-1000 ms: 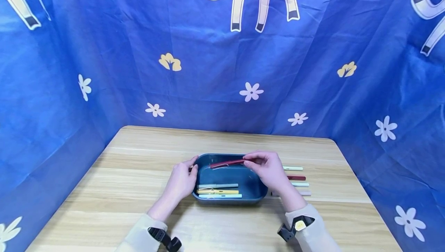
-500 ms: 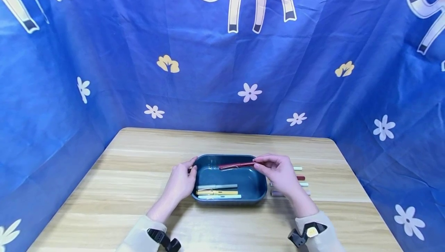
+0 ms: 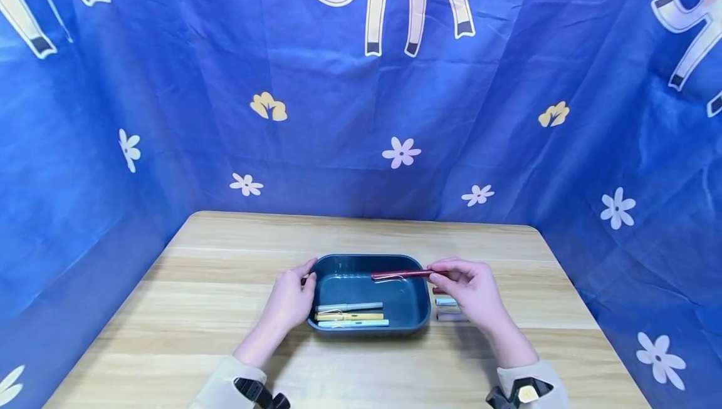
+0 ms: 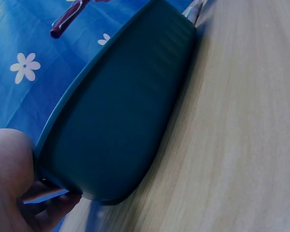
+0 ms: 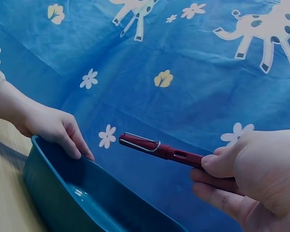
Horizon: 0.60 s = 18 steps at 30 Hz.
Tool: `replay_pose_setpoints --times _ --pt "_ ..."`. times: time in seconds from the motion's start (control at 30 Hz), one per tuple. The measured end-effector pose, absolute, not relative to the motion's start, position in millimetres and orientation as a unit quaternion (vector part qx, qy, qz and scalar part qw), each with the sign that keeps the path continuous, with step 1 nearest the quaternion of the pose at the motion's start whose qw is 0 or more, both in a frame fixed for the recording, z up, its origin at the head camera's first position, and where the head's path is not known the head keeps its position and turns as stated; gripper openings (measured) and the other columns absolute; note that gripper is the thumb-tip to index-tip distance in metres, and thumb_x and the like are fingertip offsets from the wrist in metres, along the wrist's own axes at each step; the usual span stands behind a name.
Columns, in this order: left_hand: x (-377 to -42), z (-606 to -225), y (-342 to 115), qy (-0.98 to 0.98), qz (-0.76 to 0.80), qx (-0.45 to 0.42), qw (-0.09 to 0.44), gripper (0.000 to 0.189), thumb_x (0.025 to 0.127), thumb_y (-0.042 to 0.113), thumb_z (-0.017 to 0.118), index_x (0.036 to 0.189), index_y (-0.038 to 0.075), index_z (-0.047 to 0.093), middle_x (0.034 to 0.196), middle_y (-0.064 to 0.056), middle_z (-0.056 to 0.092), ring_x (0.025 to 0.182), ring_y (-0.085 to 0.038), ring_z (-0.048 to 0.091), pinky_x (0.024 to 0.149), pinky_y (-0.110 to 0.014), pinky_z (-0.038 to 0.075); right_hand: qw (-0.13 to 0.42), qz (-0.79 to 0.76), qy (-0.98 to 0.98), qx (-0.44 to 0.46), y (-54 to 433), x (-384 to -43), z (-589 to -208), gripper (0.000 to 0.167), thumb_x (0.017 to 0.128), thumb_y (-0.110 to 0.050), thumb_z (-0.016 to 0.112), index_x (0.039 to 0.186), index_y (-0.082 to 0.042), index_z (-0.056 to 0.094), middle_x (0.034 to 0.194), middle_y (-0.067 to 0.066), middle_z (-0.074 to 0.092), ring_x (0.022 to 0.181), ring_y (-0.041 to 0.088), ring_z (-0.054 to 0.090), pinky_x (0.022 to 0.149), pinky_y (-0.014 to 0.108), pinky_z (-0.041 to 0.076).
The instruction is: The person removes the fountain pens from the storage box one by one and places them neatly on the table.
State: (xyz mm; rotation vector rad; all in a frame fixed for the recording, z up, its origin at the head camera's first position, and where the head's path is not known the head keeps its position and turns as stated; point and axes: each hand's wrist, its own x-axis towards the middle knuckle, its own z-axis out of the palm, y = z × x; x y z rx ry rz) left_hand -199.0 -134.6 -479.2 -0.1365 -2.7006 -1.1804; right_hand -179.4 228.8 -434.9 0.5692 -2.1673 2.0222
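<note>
My left hand [image 3: 292, 297] grips the left end of a dark teal box [image 3: 403, 299], thumb over the rim and fingers outside. In the right wrist view my right hand [image 5: 261, 174] pinches a dark red fountain pen [image 5: 159, 149] with a wire clip by one end, thumb against fingers. The pen's capped end points left over the box's right part, above the rim. Inside the box, near its front wall, lie a grey-blue pen [image 3: 352, 306], a yellow pen [image 3: 361, 317] and a pale blue pen [image 3: 361, 324], side by side.
Right of the box, partly covered by my right hand, more pens lie on the wooden table [image 3: 225, 284]: a red pen [image 3: 438, 291], a light blue pen [image 3: 445, 302] and a lavender pen [image 3: 451, 316]. A blue patterned curtain [image 3: 338, 177] surrounds the table's back and sides.
My right hand has moved right with the red pen, from over the box to beyond its right rim, now covering more of the table pens. My left hand keeps its grip on the box.
</note>
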Motion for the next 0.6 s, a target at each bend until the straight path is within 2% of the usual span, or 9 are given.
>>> replay_pose_setpoints --times 0.13,0.23,0.37,0.43,0.6 --pt "-198.4 -479.3 -134.7 -0.910 -0.404 -0.041 0.086 0.043 0.108 0.013 0.056 0.150 0.002 0.058 0.141 -0.026 0.062 0.071 -0.029 0.066 0.070 -0.041 0.056 0.060 0.691 -0.697 0.181 237.0 -174.9 -439.5 0.024 0.092 0.012 0.074 0.115 0.019 0.070 0.108 0.020 0.075 0.093 0.026 0.077 0.080 0.045 0.062" --pt "-197.5 -478.7 -135.4 -0.910 -0.404 -0.040 0.083 0.044 0.108 0.012 0.057 0.150 0.002 0.058 0.141 -0.026 0.062 0.062 -0.025 0.060 0.065 -0.039 0.054 0.067 0.693 -0.696 0.179 242.6 -170.7 -442.6 0.024 0.092 0.013 0.074 0.115 0.020 0.069 0.109 0.020 0.074 0.094 0.025 0.077 0.083 0.045 0.061" --pt "-197.4 -477.8 -135.2 -0.910 -0.403 -0.042 0.086 0.043 0.107 0.011 0.057 0.149 0.000 0.058 0.142 -0.027 0.061 0.064 -0.018 0.059 0.065 -0.036 0.052 0.080 0.690 -0.697 0.179 250.7 -165.5 -446.0 0.024 0.091 0.014 0.074 0.114 0.020 0.070 0.109 0.022 0.074 0.097 0.026 0.077 0.086 0.041 0.060" --pt "-197.4 -477.1 -134.9 -0.909 -0.407 -0.041 0.084 0.044 0.107 0.010 0.057 0.150 0.001 0.058 0.142 -0.028 0.061 0.057 -0.019 0.053 0.059 -0.037 0.049 0.088 0.690 -0.695 0.182 255.2 -163.4 -447.4 0.023 0.091 0.014 0.074 0.113 0.020 0.070 0.109 0.022 0.074 0.097 0.025 0.076 0.086 0.038 0.060" --pt "-197.5 -477.1 -134.6 -0.912 -0.397 -0.042 0.093 0.043 0.107 0.011 0.058 0.148 0.000 0.059 0.140 -0.027 0.062 0.065 -0.019 0.059 0.064 -0.036 0.052 0.106 0.679 -0.700 0.195 267.4 -158.0 -449.4 0.022 0.091 0.016 0.073 0.112 0.020 0.070 0.109 0.021 0.074 0.097 0.018 0.075 0.086 0.031 0.061"
